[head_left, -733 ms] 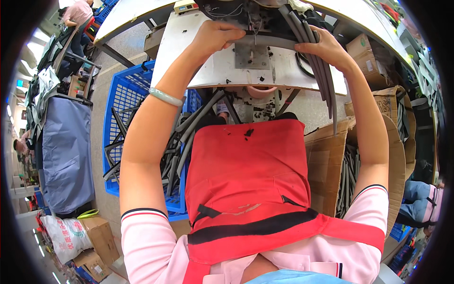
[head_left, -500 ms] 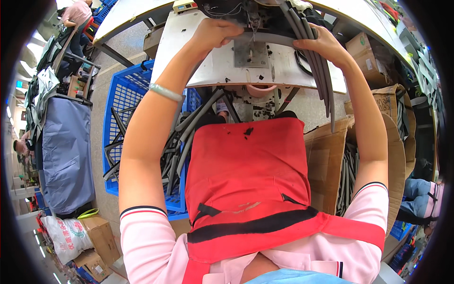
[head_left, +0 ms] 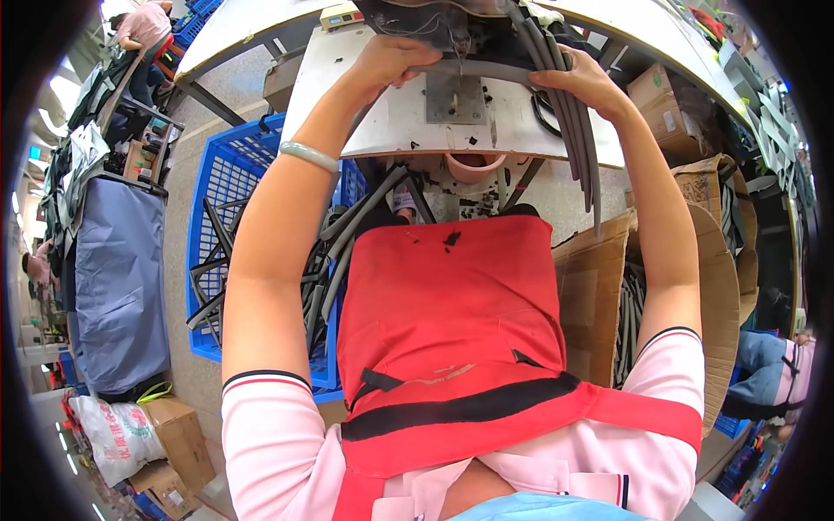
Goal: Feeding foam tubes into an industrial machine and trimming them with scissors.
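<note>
A factory workshop: a machine [head_left: 417,22] at a white surface [head_left: 323,100] dotted with scraps [head_left: 473,141], a blue crate [head_left: 205,341] and a carton [head_left: 584,291] holding bulk grey strips [head_left: 348,239], other people [head_left: 146,29] in pink tops at both sides

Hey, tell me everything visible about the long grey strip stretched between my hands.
The long, smooth grey strip, rubbery or foam-like in look, runs between your bare left hand and bare right hand, curving gently down toward the right. In the picture it crosses just above the square grey metal plate. Both hands grip it; its ends cannot be made out.
</note>
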{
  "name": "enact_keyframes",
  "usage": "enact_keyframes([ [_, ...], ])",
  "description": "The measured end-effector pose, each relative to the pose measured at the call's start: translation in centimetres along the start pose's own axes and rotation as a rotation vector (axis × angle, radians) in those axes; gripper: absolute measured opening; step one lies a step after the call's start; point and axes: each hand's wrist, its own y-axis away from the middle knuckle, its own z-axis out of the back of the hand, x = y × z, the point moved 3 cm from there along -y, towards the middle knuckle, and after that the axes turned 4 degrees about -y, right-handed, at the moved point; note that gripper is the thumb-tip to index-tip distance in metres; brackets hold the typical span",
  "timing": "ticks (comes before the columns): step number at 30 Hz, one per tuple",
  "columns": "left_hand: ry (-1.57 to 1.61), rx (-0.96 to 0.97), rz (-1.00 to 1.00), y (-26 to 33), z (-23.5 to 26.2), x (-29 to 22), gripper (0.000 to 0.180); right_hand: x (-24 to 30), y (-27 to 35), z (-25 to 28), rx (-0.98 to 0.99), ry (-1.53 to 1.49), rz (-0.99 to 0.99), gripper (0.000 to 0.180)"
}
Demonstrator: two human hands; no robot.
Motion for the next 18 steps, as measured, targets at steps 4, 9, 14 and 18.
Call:
enact_keyframes([
  [4,-0.016,-0.005,0.024,0.6,0.0,0.0,0.03,0.2,0.9,0.1,-0.025,0.034,0.005,0.043],
  [9,-0.028,0.032,0.024,2.4,-0.1,0.4,0.031,1.6,3.4,-0.7,-0.028,-0.015,0.02,0.049],
  [14,-0.049,0.04,0.008,1.8,0.3,-0.3,0.031,0.7,2.0,-0.3,0.043,-0.052,-0.007,0.05],
  [18,-0.029,0.045,0.044,1.0,0.0,0.0,0.031,0.2,1.4,-0.4,-0.009,0.008,-0.017,0.047],
])
